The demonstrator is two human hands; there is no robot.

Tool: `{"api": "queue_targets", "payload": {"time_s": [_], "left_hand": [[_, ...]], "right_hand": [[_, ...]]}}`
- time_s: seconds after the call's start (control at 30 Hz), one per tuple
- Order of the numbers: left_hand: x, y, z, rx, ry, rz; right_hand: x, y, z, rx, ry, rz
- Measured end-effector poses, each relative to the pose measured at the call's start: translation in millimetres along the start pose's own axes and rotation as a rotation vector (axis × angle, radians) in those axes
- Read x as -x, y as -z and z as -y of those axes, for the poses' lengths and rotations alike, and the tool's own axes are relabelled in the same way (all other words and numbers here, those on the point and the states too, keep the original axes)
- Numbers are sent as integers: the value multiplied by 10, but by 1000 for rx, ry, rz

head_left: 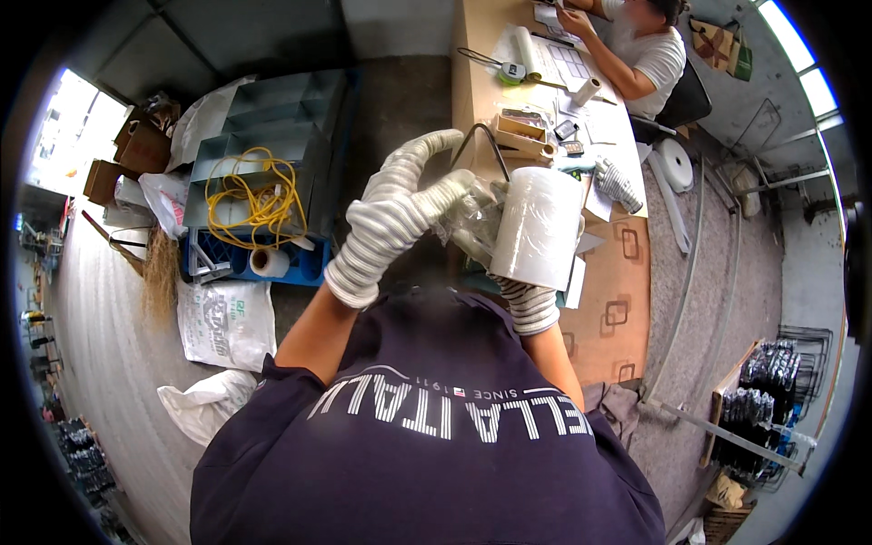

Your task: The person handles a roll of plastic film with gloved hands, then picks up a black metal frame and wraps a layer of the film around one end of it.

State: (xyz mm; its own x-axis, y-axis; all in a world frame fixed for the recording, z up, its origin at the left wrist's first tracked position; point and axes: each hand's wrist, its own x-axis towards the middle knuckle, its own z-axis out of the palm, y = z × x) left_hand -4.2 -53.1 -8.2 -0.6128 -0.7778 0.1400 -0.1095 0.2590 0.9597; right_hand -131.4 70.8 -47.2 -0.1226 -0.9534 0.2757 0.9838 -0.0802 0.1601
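Observation:
Both my hands wear white-and-grey striped knit gloves. My right hand (529, 304) grips a large roll of clear stretch film (538, 227); the roll hides most of its fingers. Beside the roll, a bunch of crumpled clear film (472, 211) hangs near the right fingertips. A bent black metal rod (493, 145) rises behind the film, its lower part hidden. My left hand (395, 204) curves toward the rod, thumb and fingers spread with a gap between them. Its thumb tip meets the film and overlaps the rod's near leg; whether it presses on either is unclear.
A table (607, 300) on the right bears a tape measure (511, 73), a wooden box (522, 136), papers and a striped glove (618, 184). A person (645, 54) sits at its far side. Left stands a grey compartment bin (282, 109) with yellow cord (254, 204); white sacks (227, 327) lie below.

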Motion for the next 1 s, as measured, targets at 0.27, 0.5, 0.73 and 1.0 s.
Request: {"api": "queue_targets", "payload": {"time_s": [0.27, 0.5, 0.73, 1.0], "left_hand": [[-45, 29, 268, 551, 279, 374], [-46, 179, 236, 633, 301, 140], [0, 342, 77, 629, 160, -9], [101, 692, -183, 493, 118, -195]], "right_hand": [[41, -90, -35, -114, -50, -53], [92, -46, 61, 130, 3, -158], [99, 11, 111, 290, 82, -214], [215, 58, 260, 960, 275, -555]]}}
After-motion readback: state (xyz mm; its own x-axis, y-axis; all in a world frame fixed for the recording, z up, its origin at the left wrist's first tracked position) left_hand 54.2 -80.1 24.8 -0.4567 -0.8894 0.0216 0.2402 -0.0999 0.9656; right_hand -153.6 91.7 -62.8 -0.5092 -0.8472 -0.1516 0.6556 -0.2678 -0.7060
